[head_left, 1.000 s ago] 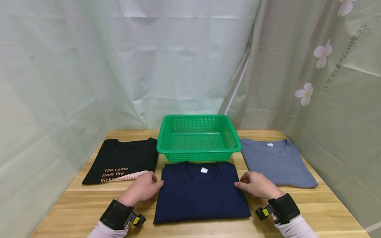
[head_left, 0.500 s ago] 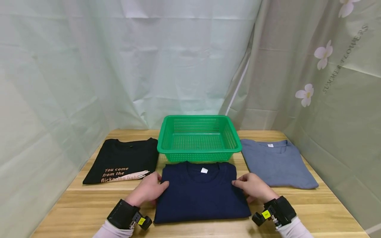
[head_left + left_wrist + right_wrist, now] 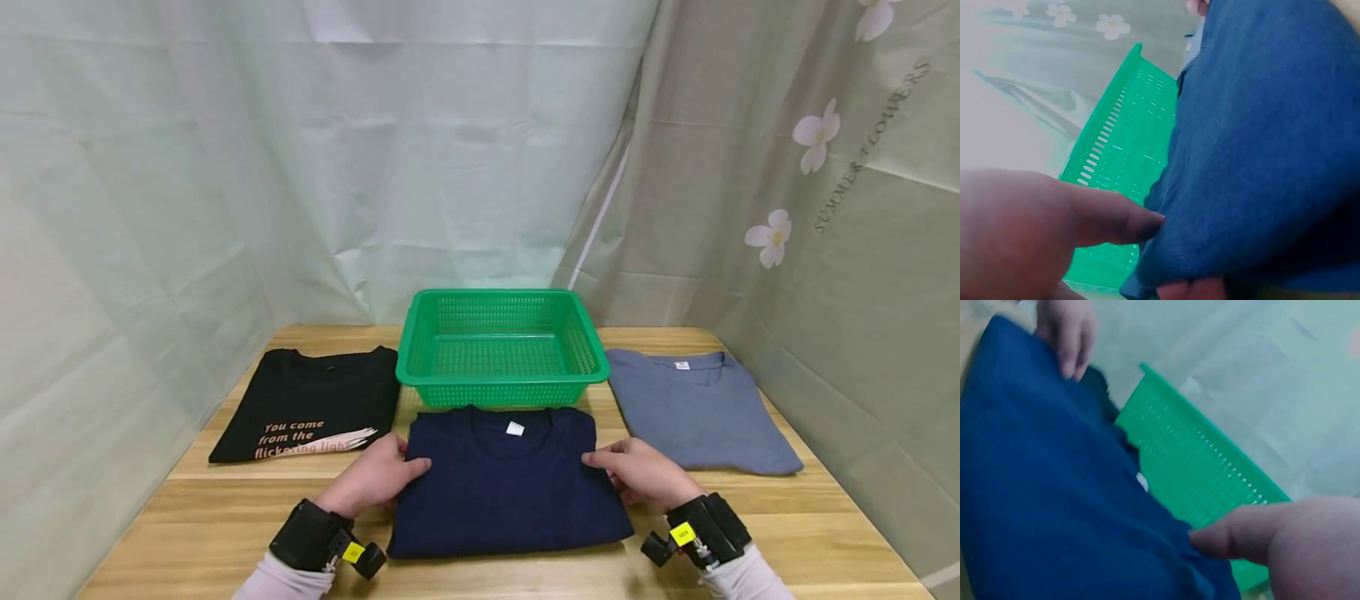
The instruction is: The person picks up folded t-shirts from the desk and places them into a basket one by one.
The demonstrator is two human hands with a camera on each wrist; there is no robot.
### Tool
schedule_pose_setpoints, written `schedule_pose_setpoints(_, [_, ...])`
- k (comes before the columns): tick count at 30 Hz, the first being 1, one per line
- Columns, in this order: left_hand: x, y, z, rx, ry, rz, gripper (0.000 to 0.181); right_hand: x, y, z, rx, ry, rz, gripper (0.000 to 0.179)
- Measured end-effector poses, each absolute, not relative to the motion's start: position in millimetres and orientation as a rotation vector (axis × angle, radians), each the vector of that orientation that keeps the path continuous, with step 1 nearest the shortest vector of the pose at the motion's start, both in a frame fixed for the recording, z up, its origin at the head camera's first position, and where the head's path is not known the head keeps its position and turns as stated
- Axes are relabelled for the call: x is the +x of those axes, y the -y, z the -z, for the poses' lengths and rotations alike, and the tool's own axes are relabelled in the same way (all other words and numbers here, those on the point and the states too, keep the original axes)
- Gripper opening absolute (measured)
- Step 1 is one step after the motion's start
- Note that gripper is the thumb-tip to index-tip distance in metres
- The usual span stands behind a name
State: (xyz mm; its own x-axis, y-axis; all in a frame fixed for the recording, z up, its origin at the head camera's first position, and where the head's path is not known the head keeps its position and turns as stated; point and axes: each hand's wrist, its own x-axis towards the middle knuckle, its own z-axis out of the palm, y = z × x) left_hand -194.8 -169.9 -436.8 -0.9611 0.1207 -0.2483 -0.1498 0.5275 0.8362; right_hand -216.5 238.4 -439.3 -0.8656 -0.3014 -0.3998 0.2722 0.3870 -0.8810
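A folded navy T-shirt point(image 3: 510, 500) with a white neck label lies at the front middle of the table. At its left edge my left hand point(image 3: 378, 477) pinches the cloth, thumb on top and fingertips beneath, as the left wrist view shows. My right hand point(image 3: 641, 471) grips the opposite edge the same way; its thumb point(image 3: 1229, 534) presses on the top, and its other fingers are mostly hidden under the cloth. In the head view the shirt's front edge looks slightly raised from the wood.
Just behind the navy shirt stands a green plastic basket point(image 3: 502, 393) with nothing in it. A folded black T-shirt point(image 3: 337, 396) with printed lettering lies left, a folded grey-blue T-shirt point(image 3: 697, 417) right. Curtains point(image 3: 465, 150) surround the wooden table point(image 3: 225, 525) at back and sides.
Both hands have moved inward onto the navy T-shirt's side edges, thumbs now over the top and fingers under it. Its front edge has risen slightly. The basket and other shirts stay put.
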Motion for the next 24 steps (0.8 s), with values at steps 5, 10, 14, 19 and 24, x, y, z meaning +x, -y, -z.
schedule_pose_setpoints(5, [-193.8, 169.4, 433.1, 0.036, -2.511, -1.404, 0.023, -215.6, -241.6, 439.6, -0.034, -2.089, 1.559, 0.036])
schedule_pose_setpoints(10, [-195.0, 170.6, 433.2, 0.066, -2.51, -1.411, 0.025, -213.7, -239.1, 437.6, -0.162, -2.084, 1.553, 0.04])
schedule_pose_setpoints(14, [-194.8, 172.0, 433.5, 0.081, -2.462, -1.453, 0.023, -212.4, -238.0, 436.9, -0.183, -2.023, 1.593, 0.047])
schedule_pose_setpoints(19, [-194.8, 178.0, 438.8, 0.139, -2.351, -1.517, 0.03, -213.4, -241.2, 442.3, -0.203, -1.999, 1.604, 0.046])
schedule_pose_setpoints(24, [-193.6, 180.2, 441.0, 0.065, -2.284, -1.582, 0.039, -212.4, -244.3, 447.6, -0.239, -2.014, 1.633, 0.052])
